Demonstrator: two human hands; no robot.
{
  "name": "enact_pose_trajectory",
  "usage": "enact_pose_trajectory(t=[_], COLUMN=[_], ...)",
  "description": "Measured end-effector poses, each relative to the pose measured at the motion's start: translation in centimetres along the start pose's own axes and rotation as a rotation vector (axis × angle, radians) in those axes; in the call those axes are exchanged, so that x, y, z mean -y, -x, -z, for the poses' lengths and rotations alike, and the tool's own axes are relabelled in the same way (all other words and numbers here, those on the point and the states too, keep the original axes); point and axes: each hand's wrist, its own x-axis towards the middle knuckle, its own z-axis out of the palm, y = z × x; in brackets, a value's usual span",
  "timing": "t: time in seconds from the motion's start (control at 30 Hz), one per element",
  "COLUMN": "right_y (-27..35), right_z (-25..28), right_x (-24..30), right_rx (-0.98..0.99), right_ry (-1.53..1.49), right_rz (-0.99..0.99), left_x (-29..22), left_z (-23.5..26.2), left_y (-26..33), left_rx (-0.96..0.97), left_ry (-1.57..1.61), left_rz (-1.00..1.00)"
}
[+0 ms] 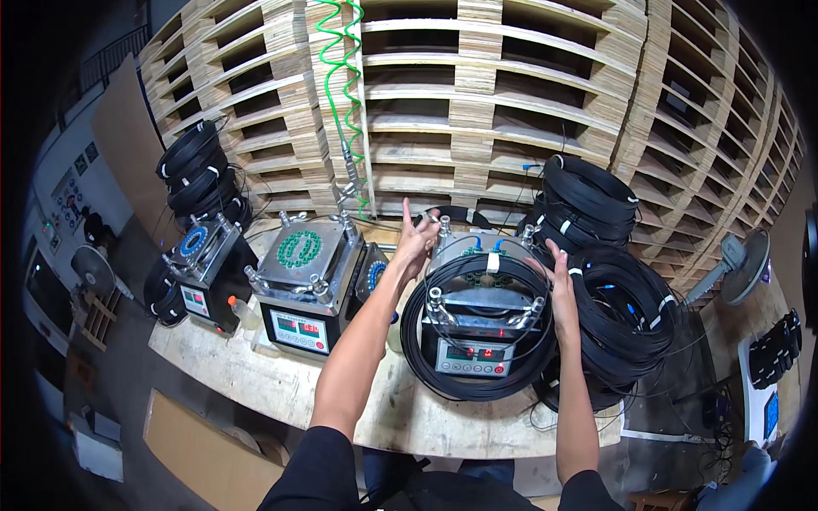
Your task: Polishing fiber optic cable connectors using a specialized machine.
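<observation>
A coil of black cable (409, 341) hangs over the front of the right-hand metal machine (486, 300), framing its lit control panel (474, 358). A white tie (492, 262) binds the coil at its top. Two blue connectors (499, 245) stand on the machine's top plate. My left hand (415, 238) is at the machine's far left corner, fingers apart, beside a metal clamp post (444, 225). At the right side of the coil is my right hand (560, 277), its fingers stretched upward and nothing seen in its grasp. Part of its thumb side is hard to make out.
A second machine (298, 272) with a ring of green fittings and a smaller third one (200, 255) stand to the left. Black cable coils (626, 315) pile up at right. Behind rise stacked wooden pallets (477, 85) and a green coiled air hose (332, 64).
</observation>
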Motion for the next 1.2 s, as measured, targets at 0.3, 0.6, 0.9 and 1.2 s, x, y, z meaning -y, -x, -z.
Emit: enact_pose_trajectory(t=[0.3, 0.6, 0.9, 1.2], right_y=[2.6, 9.8, 10.1, 10.0], right_z=[2.1, -1.2, -1.7, -1.0], right_x=[-4.0, -5.6, -6.0, -6.7], right_rx=[-0.266, -0.56, -0.592, -0.572], right_ry=[-0.017, 0.267, 0.377, 0.39], right_rz=[0.173, 0.296, 0.359, 0.364], left_x=[-0.8, 1.4, -0.6, -2.9], left_z=[-4.3, -7.8, -7.2, -4.8], left_y=[18.5, 23.4, 21.2, 21.8], left_rx=[-0.464, -0.178, -0.292, -0.27], left_ry=[-0.899, -1.31, -1.098, -1.167], left_rz=[-0.674, -0.683, -0.635, -0.623])
